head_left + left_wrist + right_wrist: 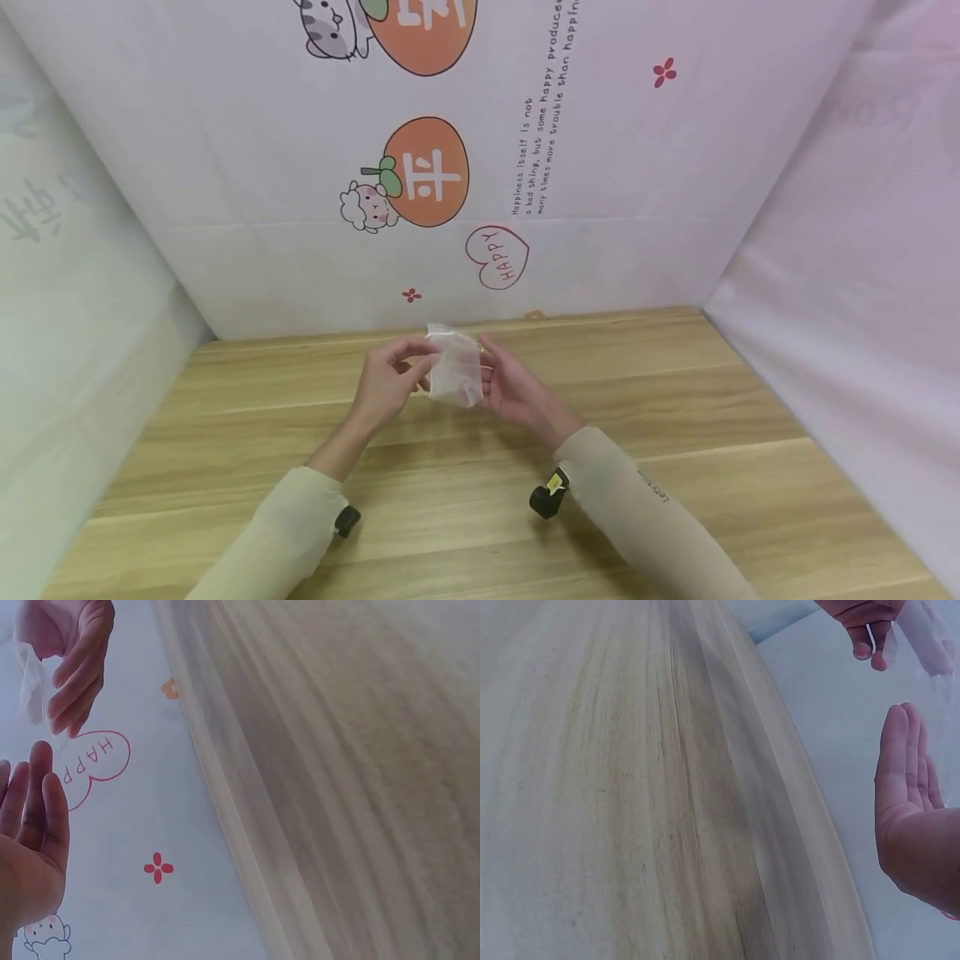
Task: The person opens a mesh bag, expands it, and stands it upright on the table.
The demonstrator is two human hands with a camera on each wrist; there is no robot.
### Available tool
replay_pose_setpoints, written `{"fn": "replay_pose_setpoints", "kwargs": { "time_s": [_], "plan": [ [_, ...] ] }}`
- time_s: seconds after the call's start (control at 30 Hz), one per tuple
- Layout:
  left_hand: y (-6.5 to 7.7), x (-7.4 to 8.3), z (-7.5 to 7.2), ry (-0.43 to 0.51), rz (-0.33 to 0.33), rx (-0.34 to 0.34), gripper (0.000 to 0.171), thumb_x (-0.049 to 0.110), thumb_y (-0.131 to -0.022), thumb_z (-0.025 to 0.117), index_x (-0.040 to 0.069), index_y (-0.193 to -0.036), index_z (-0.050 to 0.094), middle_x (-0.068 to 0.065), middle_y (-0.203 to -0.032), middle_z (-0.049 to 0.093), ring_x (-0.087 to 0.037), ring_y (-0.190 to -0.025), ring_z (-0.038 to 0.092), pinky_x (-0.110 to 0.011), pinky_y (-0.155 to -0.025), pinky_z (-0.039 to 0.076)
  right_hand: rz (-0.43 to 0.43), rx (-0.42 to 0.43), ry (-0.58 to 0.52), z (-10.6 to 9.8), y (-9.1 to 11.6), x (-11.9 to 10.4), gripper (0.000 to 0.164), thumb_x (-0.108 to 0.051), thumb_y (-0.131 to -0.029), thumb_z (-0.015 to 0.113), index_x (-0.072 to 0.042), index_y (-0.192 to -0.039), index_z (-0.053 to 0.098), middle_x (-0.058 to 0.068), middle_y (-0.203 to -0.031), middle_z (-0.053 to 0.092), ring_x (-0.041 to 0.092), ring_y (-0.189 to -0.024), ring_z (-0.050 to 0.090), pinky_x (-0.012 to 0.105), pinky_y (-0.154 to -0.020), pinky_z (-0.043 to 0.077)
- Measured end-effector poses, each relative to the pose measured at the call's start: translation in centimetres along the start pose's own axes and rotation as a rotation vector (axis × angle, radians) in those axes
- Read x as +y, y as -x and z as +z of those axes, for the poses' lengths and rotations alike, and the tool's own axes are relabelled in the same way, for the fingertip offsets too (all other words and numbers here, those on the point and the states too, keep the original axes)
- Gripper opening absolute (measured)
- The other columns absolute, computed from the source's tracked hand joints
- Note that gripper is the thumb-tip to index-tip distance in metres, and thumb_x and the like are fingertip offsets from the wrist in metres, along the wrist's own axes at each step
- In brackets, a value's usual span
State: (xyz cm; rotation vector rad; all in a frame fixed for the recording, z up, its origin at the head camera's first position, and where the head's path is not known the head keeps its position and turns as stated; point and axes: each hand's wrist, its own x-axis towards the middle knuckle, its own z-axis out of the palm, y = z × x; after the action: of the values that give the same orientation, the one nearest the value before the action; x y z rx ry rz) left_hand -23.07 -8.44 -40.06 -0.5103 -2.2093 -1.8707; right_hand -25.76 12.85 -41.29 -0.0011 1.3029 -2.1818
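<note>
A small, translucent whitish plastic bag [455, 372] is held up over the far part of the table. My left hand [386, 383] pinches its left edge between thumb and forefinger. On the other side, my right hand [521, 390] has its fingers against or just behind the bag's right edge, with the thumb standing apart. The right wrist view shows that hand's fingers [894, 761] nearly straight, and thin film of the bag [928, 634] beside the left hand [862, 619]. Part of the bag [31, 686] hangs by the right hand [79, 660] in the left wrist view.
The wood-grain table [450, 500] stretches below both hands. A white printed cloth [600, 167] rises at its back edge, and pale cloth walls flank both sides. A black wrist device [549, 496] sits at the right sleeve, another [347, 521] at the left.
</note>
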Motion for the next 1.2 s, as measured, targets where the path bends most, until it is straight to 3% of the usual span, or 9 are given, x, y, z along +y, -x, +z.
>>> {"fn": "replay_pose_setpoints", "kwargs": {
  "time_s": [0.1,0.2,0.43,0.53,0.7,0.8,1.0,1.07,1.2],
  "plan": [
    [0.3,-0.1,-0.2,0.003,-0.014,-0.029,0.015,0.008,-0.092,0.074,0.004,-0.106,0.074,-0.013,-0.109,0.073,-0.026,-0.056,0.066,-0.047,-0.061,0.058,-0.027,0.045,0.005,0.1,-0.2,0.1,0.045,-0.043,-0.108,0.043,-0.004,-0.129,0.051,0.007,-0.101,0.071,0.018,-0.087,0.070,0.030,-0.071,0.059],
    [0.5,0.0,-0.3,-0.017,-0.012,-0.052,0.015,0.006,-0.094,0.071,0.005,-0.109,0.073,-0.012,-0.113,0.072,-0.025,-0.058,0.068,-0.042,-0.059,0.058,-0.041,0.091,0.026,0.2,-0.3,0.1,0.035,-0.036,-0.108,0.045,-0.005,-0.124,0.052,0.006,-0.100,0.071,0.018,-0.086,0.070,0.034,-0.072,0.060],
    [1.1,0.1,-0.9,0.033,-0.051,-0.045,0.018,0.011,-0.102,0.060,0.002,-0.117,0.064,-0.016,-0.111,0.071,-0.026,-0.065,0.069,-0.030,-0.057,0.055,-0.047,0.157,0.042,0.3,-0.4,-0.1,0.029,-0.033,-0.108,0.048,-0.008,-0.121,0.051,0.006,-0.100,0.069,0.018,-0.086,0.069,0.038,-0.075,0.060],
    [1.0,0.1,-1.1,0.118,-0.163,-0.043,0.031,0.026,-0.104,0.057,-0.003,-0.116,0.060,-0.018,-0.108,0.072,-0.027,-0.068,0.071,-0.032,-0.059,0.057,-0.062,0.183,0.048,0.3,-0.2,-0.6,0.027,-0.033,-0.108,0.048,-0.008,-0.118,0.052,0.007,-0.102,0.068,0.019,-0.088,0.068,0.037,-0.076,0.059],
    [0.6,-0.2,-1.3,0.293,-0.489,-0.104,0.066,0.054,-0.103,0.046,-0.006,-0.126,0.058,-0.014,-0.111,0.073,-0.024,-0.080,0.074,-0.035,-0.072,0.059,-0.097,0.206,0.103,0.4,0.2,-1.1,0.030,-0.031,-0.107,0.050,-0.006,-0.123,0.052,0.010,-0.108,0.066,0.021,-0.093,0.067,0.036,-0.081,0.057],
    [0.2,-0.3,-1.1,0.396,-0.576,-0.112,0.074,0.060,-0.101,0.046,-0.006,-0.136,0.053,-0.015,-0.123,0.068,-0.024,-0.090,0.073,-0.036,-0.081,0.058,-0.118,0.207,0.143,0.3,0.5,-1.3,0.032,-0.030,-0.107,0.050,-0.004,-0.125,0.052,0.009,-0.108,0.067,0.021,-0.094,0.068,0.037,-0.083,0.056],
    [-0.5,-0.2,-0.3,0.491,-0.592,-0.181,0.082,0.064,-0.099,0.046,-0.004,-0.146,0.041,-0.021,-0.142,0.051,-0.026,-0.103,0.065,-0.036,-0.086,0.055,-0.166,0.200,0.191,0.0,1.2,-1.5,0.028,-0.027,-0.107,0.051,-0.003,-0.121,0.054,0.004,-0.097,0.069,0.018,-0.087,0.070,0.037,-0.082,0.057],
    [-0.7,-0.2,0.0,0.503,-0.599,-0.180,0.078,0.060,-0.100,0.048,-0.004,-0.145,0.042,-0.019,-0.140,0.053,-0.025,-0.100,0.065,-0.034,-0.082,0.055,-0.175,0.205,0.200,-0.1,1.4,-1.5,0.026,-0.026,-0.106,0.052,-0.003,-0.119,0.056,0.004,-0.096,0.069,0.018,-0.087,0.071,0.037,-0.081,0.057],
    [-1.0,-0.2,0.7,0.521,-0.609,-0.115,0.057,0.044,-0.099,0.061,0.000,-0.132,0.052,-0.012,-0.121,0.064,-0.022,-0.089,0.068,-0.033,-0.075,0.057,-0.197,0.233,0.216,-0.1,1.9,-1.4,0.022,-0.024,-0.104,0.056,-0.004,-0.112,0.060,0.008,-0.099,0.070,0.020,-0.088,0.071,0.038,-0.082,0.058]
  ]
}}
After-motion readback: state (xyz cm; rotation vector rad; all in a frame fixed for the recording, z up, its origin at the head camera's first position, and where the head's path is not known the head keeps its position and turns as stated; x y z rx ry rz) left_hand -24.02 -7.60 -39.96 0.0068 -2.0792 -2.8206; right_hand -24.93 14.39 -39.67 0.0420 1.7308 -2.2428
